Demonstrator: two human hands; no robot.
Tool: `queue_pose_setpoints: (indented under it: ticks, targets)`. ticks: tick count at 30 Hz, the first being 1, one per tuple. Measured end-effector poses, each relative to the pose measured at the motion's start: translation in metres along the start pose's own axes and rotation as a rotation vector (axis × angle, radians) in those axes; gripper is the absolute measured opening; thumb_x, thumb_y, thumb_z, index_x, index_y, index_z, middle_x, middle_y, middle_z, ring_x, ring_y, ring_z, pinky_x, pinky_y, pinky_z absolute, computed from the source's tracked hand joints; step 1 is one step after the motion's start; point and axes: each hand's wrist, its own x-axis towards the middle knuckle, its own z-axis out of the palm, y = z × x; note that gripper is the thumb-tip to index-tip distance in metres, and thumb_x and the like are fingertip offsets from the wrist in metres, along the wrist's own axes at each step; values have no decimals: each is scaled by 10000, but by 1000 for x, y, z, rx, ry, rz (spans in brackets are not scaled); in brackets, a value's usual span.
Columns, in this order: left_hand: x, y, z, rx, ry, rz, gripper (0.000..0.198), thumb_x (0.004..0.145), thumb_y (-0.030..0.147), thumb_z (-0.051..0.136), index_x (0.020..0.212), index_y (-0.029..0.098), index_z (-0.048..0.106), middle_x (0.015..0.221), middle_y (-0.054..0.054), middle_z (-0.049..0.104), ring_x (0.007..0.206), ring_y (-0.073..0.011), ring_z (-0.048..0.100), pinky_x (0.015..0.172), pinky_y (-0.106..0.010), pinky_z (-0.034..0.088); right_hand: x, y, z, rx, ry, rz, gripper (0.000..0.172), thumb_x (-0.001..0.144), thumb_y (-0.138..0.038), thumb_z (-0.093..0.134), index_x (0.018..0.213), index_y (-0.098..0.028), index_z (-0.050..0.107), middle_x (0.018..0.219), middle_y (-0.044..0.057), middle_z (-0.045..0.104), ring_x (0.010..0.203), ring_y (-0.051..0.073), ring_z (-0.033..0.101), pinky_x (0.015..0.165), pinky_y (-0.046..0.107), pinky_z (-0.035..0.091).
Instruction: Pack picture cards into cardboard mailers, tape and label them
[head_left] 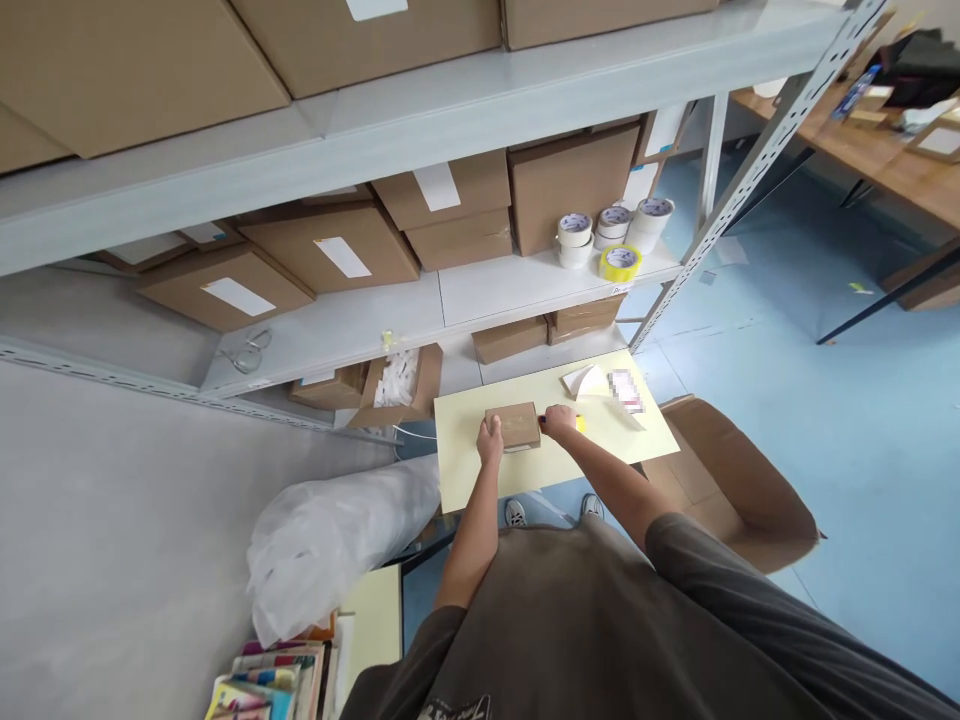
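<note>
The person's left hand (pixel 490 440) is closed around the left end of a small, flat brown cardboard box (pixel 517 424), thumb up on the top face, while the right hand (pixel 559 421) is curled into a fist around a slim tool with a dark end and a yellow end (pixel 580 423); most of the tool is hidden, so its kind cannot be told. The box lies flat on a pale yellow rectangular tabletop (pixel 536 470), the tool's dark end at its right side, touching or just short of it. Good work here would mean pressing the box down firmly, keeping the left fingers at the far end from the tool, and guiding the dark end with short, light strokes. The box sits closer to the tabletop's far edge, beneath the grey metal shelf (pixel 525 295), so the bare strip on the near side gives the forearms more room. Rightward, the fist has some space, but a curled white paper (pixel 585 381) and a sheet with a blurred print (pixel 626 391) bound it on the far side; a large open brown carton (pixel 772 480) stands beyond the right edge.
</note>
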Motion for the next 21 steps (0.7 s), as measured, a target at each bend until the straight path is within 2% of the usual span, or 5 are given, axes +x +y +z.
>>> queue_pose_setpoints:
  ticks: [7, 10, 13, 17, 21]
  targets:
    - [2, -1, 0, -16, -4, 8, 477, 1080, 510, 447, 1401, 214, 639, 1336, -128, 745, 1255, -269, 695, 1039, -352, 547, -1, 39, 43, 113, 83, 226, 445, 1049, -393, 501, 1359, -123, 670, 1276, 265, 720, 1236, 353, 667, 1040, 475, 446]
    - [2, -1, 2, -20, -3, 25, 486, 1080, 510, 442, 1414, 211, 630, 1351, -133, 737, 1270, -276, 685, 1055, -363, 541, -4, 61, 60, 175, 95, 273, 457, 1021, -312, 517, 1400, -85, 634, 1356, 302, 668, 1336, 364, 598, 1108, 501, 385]
    - [3, 0, 2, -11, -6, 22, 501, 1083, 519, 427, 1429, 208, 615, 1350, -131, 737, 1267, -273, 684, 1044, -347, 539, -8, 73, 67, 262, -2, 256, 449, 956, -272, 588, 1380, -138, 654, 1287, 233, 716, 1288, 328, 635, 1100, 461, 411]
    - [4, 1, 3, 16, -11, 11, 516, 1086, 545, 406, 1426, 217, 612, 1335, -125, 743, 1254, -270, 693, 1018, -330, 544, -15, 63, 58, 371, 20, 190, 422, 1009, -318, 521, 1368, -158, 676, 1272, 202, 731, 1261, 336, 659, 1082, 435, 458]
    - [4, 0, 2, 1, -9, 13, 522, 1079, 546, 423, 1420, 201, 618, 1344, -138, 739, 1245, -284, 701, 1024, -345, 546, -25, 22, 45, 645, 127, -7, 536, 1055, -337, 409, 1558, -204, 541, 1452, 130, 675, 1384, 286, 589, 1154, 384, 448]
